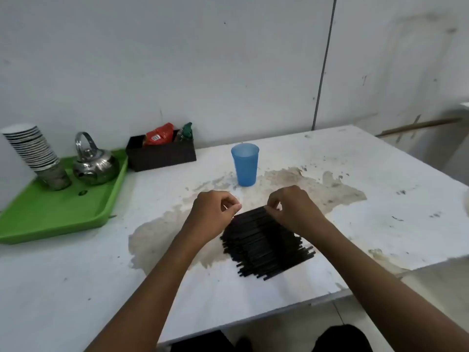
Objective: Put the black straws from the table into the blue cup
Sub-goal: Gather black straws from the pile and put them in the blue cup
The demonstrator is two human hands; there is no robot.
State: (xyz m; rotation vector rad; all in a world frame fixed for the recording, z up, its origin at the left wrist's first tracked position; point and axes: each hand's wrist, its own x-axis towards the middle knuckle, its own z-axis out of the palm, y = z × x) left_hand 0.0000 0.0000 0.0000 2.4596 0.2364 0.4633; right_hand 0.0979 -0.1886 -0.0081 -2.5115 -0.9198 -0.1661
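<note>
A flat pile of black straws (264, 246) lies in the middle of the white table (380, 204), straws running left to right. Behind it stands the blue cup (245, 165), upright, with no straws showing in it. My left hand (212, 212) rests at the pile's far left corner, fingers curled, thumb and forefinger pinched; whether it holds a straw is unclear. My right hand (291, 208) is at the pile's far edge, fingertips pinching the topmost straw there.
A green tray (58, 214) at the left holds a steel kettle (95, 165) and a stack of paper cups (38, 156). A black box (162, 154) with sachets stands by the wall. The table's right edge runs close to the pile.
</note>
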